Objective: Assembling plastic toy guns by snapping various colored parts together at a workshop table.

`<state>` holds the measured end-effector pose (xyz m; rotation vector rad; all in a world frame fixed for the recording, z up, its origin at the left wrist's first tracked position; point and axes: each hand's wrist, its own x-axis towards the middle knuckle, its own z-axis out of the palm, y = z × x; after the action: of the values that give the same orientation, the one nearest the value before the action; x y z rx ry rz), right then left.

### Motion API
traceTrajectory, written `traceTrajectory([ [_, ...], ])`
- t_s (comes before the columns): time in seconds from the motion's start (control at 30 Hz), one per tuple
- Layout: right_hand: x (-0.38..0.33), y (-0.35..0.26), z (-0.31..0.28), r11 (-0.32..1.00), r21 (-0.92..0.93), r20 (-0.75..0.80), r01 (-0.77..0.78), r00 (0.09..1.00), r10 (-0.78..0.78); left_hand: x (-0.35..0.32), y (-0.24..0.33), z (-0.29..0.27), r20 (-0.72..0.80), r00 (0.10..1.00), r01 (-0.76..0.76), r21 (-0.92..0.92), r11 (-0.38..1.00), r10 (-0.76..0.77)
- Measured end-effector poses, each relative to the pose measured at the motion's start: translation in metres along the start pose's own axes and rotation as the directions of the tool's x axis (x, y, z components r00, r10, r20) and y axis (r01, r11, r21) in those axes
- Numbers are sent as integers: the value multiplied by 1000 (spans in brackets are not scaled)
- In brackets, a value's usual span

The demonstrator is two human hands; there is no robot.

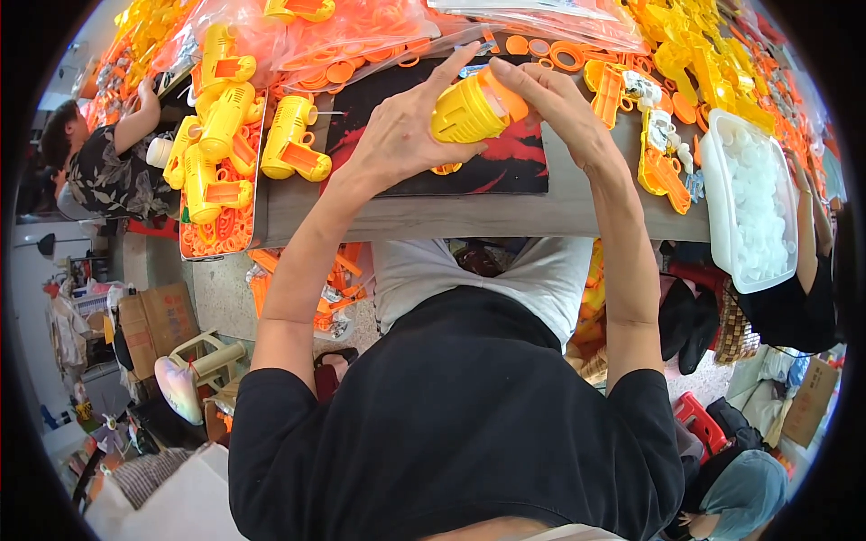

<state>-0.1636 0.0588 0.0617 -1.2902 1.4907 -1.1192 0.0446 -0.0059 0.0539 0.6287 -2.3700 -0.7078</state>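
The yellow casing [467,114] sits between your hands. Your left hand [403,132] grasps it; your right [557,101] grips its orange end [507,96].

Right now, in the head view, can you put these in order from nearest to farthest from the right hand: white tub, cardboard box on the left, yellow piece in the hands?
From the right hand:
1. Yellow piece: just left.
2. White tub: right side.
3. Cardboard box: far left, lower down.
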Motion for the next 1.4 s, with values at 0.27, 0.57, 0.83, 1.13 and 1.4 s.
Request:
traceTrajectory([
  [0.27, 3, -16, -6, 887, -461, 3, -38, 999, 44, 4, -6, -1, 48, 998, -33, 43, 999, 31],
  [0.57, 5, -8, -23, 968, -198, 183, 156, 976, -120, 13, -3, -3, 83, 996, 40, 32, 999, -43],
  [0.83, 5, -2, -11, 968, -210, 100, 135, 988, -116, 14, -18, -3, 58, 998, -4, -45, 999, 6],
  [1.13, 7, 14, 0, 970, 11, 27, 242, 970, -243, 19, -14, -4, 25, 998, -59, -159, 985, 64],
  [1.4, -16, 0, 24, 933, 183, 54, 310, 944, -324, -3, 9, -4, 183, 955, -245, 43, 969, 234],
])
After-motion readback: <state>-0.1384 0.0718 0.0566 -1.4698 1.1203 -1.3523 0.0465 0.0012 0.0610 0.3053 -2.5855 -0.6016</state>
